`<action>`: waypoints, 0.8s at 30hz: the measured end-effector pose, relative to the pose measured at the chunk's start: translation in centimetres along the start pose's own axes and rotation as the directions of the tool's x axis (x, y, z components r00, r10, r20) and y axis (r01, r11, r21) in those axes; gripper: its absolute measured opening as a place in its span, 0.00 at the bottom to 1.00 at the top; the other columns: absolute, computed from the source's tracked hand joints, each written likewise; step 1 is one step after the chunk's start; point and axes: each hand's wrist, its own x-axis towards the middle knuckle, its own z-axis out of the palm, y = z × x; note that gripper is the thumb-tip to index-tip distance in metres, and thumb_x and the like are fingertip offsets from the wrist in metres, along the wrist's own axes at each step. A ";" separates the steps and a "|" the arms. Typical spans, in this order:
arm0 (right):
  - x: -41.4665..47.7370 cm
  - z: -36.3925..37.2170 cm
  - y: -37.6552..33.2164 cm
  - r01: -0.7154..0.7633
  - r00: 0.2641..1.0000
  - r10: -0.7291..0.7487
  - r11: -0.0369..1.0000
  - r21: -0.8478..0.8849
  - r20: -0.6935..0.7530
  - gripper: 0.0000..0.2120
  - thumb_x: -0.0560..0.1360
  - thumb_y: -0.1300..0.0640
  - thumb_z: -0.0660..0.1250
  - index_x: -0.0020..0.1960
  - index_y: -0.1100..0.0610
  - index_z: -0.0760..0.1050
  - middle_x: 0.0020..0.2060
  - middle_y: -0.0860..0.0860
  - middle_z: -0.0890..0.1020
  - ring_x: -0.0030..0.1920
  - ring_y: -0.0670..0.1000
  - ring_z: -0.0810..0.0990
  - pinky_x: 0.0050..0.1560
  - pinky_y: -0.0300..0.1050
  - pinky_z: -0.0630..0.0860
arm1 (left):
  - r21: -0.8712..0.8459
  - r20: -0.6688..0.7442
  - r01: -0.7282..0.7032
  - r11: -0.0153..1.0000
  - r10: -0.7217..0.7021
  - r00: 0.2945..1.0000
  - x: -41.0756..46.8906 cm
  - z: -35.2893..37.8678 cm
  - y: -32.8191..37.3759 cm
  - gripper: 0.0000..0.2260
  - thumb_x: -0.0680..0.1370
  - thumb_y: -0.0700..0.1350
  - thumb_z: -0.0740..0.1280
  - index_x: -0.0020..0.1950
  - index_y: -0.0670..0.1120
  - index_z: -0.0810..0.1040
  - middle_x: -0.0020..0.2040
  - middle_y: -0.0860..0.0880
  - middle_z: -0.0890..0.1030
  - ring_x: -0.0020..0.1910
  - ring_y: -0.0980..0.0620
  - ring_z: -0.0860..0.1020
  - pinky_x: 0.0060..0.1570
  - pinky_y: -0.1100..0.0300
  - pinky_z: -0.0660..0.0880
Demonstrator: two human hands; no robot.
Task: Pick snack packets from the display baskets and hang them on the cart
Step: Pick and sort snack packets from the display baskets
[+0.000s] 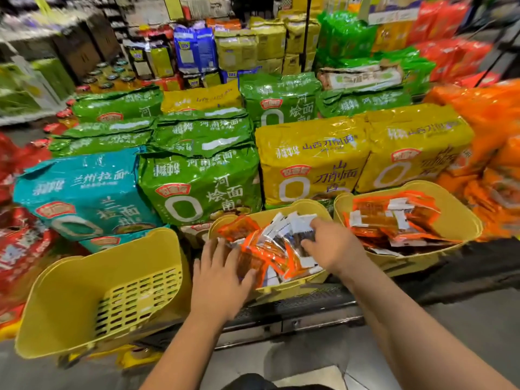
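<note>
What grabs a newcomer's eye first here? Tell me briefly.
The left hand and right hand are among the orange snack packets heaped in the middle basket. Left of it stands an empty basket. Behind them, big green, teal and yellow noodle bags fill the display.

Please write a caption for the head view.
Left hand rests on and right hand grips orange snack packets in the middle yellow basket, before noodle bags.

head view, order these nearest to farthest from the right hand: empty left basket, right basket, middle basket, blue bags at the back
1. middle basket: the right hand is inside it, on the snack packets
2. right basket: next one over, to the right
3. empty left basket: across to the left
4. blue bags: far back on the display
</note>
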 end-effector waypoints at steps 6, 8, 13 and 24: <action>2.1 1.4 -1.6 -0.004 0.997 0.013 0.993 -0.119 0.077 0.30 0.80 0.47 0.67 0.76 0.56 0.58 0.67 0.63 0.69 0.62 0.63 0.77 0.54 0.54 0.78 | -0.015 0.005 0.032 0.999 -0.032 0.999 0.0 -0.2 0.3 0.41 0.72 0.70 0.38 0.81 0.56 0.60 0.83 0.47 0.55 0.82 0.43 0.42 0.79 0.41 0.52; 2.4 1.5 -1.6 -0.007 0.997 0.011 0.998 -0.070 0.070 0.32 0.76 0.47 0.72 0.72 0.54 0.60 0.64 0.63 0.71 0.60 0.64 0.77 0.56 0.54 0.78 | -0.022 0.035 0.039 0.999 -0.038 0.999 0.0 -0.4 0.4 0.40 0.73 0.71 0.39 0.82 0.57 0.58 0.83 0.48 0.53 0.82 0.45 0.40 0.79 0.42 0.50; 3.0 1.9 -1.2 0.014 1.000 -0.015 0.999 0.040 0.014 0.46 0.63 0.45 0.83 0.67 0.59 0.58 0.58 0.60 0.76 0.60 0.61 0.77 0.51 0.49 0.72 | -0.054 0.076 0.094 0.994 -0.090 0.993 0.3 -1.3 0.7 0.32 0.80 0.69 0.53 0.81 0.56 0.58 0.83 0.51 0.55 0.82 0.47 0.42 0.78 0.39 0.52; 1.7 -0.5 -0.2 -0.046 0.985 -0.137 0.391 0.919 0.107 0.10 0.82 0.50 0.66 0.61 0.50 0.77 0.56 0.46 0.85 0.56 0.45 0.83 0.55 0.39 0.79 | -0.941 0.308 0.311 0.132 -0.039 0.951 1.9 -4.6 6.0 0.19 0.79 0.58 0.66 0.65 0.48 0.78 0.62 0.46 0.83 0.58 0.45 0.82 0.60 0.49 0.78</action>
